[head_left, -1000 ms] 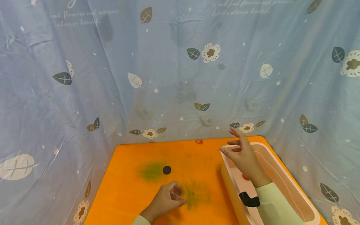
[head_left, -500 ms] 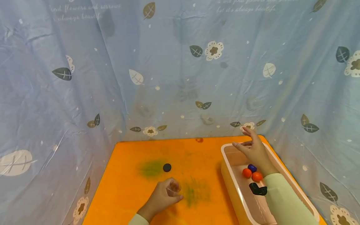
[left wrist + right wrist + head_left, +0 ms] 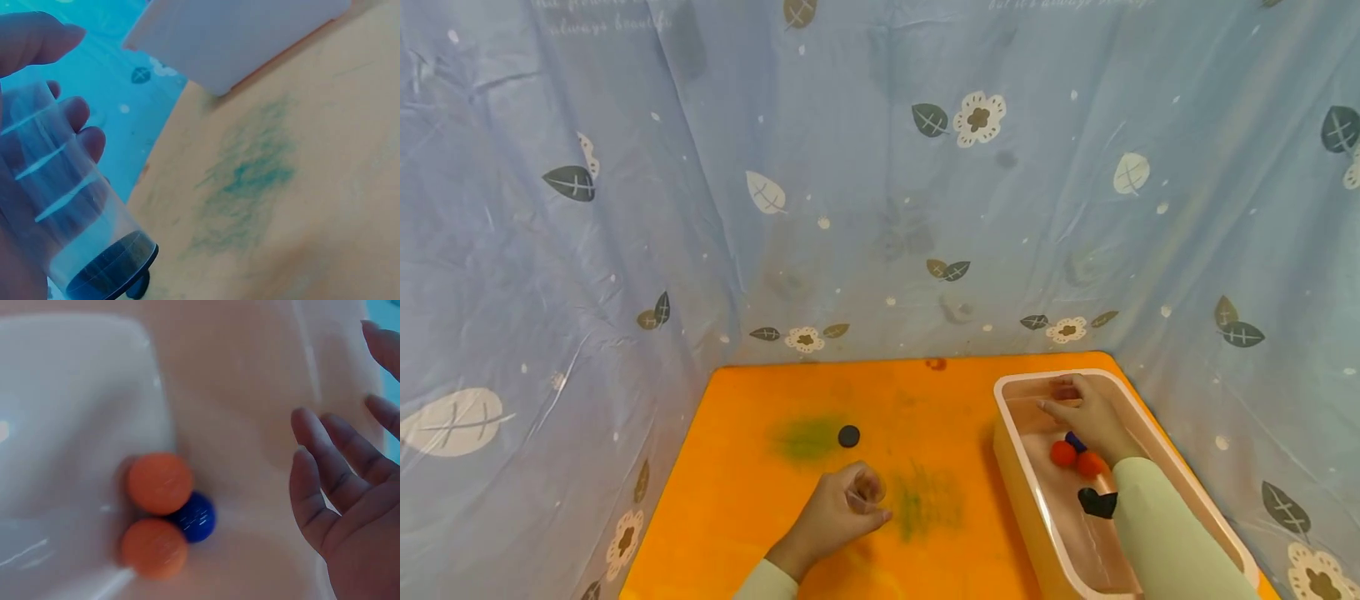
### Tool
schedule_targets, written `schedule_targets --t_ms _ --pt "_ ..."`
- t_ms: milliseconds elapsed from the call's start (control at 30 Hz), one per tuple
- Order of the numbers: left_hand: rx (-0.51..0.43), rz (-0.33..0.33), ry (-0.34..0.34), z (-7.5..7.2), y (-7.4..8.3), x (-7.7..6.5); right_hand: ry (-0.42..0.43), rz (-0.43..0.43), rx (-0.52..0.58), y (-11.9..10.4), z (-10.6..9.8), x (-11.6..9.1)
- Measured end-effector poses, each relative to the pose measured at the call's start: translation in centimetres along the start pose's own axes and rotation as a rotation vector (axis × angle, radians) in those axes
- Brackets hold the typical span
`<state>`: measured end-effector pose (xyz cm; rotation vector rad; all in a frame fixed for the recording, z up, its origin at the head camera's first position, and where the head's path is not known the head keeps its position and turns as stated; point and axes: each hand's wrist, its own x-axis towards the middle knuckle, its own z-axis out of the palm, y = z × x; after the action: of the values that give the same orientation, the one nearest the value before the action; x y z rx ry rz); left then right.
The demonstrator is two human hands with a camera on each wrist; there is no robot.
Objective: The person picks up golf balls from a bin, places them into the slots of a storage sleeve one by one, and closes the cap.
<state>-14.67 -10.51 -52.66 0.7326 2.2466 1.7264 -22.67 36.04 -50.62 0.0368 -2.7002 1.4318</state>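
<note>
Right hand (image 3: pixel 1093 418) lowered, fingers (image 3: pixel 304 484) apart, balls (image 3: pixel 160 483) seemingly below; left hand (image 3: pixel 841 510) grips clear tube (image 3: pixel 69 187).

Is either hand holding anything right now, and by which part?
The left hand holds a clear tube by its side, nearer the end opposite its dark base; the right hand holds nothing.

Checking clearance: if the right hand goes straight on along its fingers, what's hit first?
Likely the far inner wall of the pink bin, just ahead of the right hand. Height is unclear: passing above that, it'd meet the blue curtain.
</note>
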Motion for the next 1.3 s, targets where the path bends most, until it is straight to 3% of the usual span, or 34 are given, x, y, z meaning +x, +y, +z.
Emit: schedule_targets --t_ms 300,467,633,700,800,900,1033,1167,1300 --pt "-0.009 0.004 -0.010 0.1 0.6 0.3 -0.150 0.174 0.043 4.3 0.0 -0.1" --pt "-0.013 -0.011 -0.005 -0.2 0.5 0.4 -0.241 0.232 0.027 5.3 0.1 -0.1" --pt "-0.010 -0.027 -0.011 -0.3 0.2 0.5 -0.281 0.143 -0.046 5.8 0.8 0.3" --pt "-0.014 -0.030 -0.006 -0.3 0.0 0.4 -0.303 0.109 -0.026 6.0 1.4 0.4" --pt "-0.020 -0.029 0.004 -0.2 -0.3 0.2 -0.331 0.117 0.043 6.3 2.4 0.5" --pt "-0.017 -0.008 -0.003 0.0 -0.5 0.3 -0.315 0.132 0.002 6.4 2.9 0.2" --pt "-0.022 0.007 -0.014 0.1 -0.7 0.3 -0.297 0.069 -0.095 6.0 3.0 0.1" --pt "-0.015 0.006 -0.009 -0.1 -0.7 0.1 -0.326 0.065 -0.057 5.3 2.7 0.3" --pt "0.007 0.005 -0.001 -0.5 -0.7 -0.1 -0.293 -0.011 -0.093 4.6 1.9 1.0"
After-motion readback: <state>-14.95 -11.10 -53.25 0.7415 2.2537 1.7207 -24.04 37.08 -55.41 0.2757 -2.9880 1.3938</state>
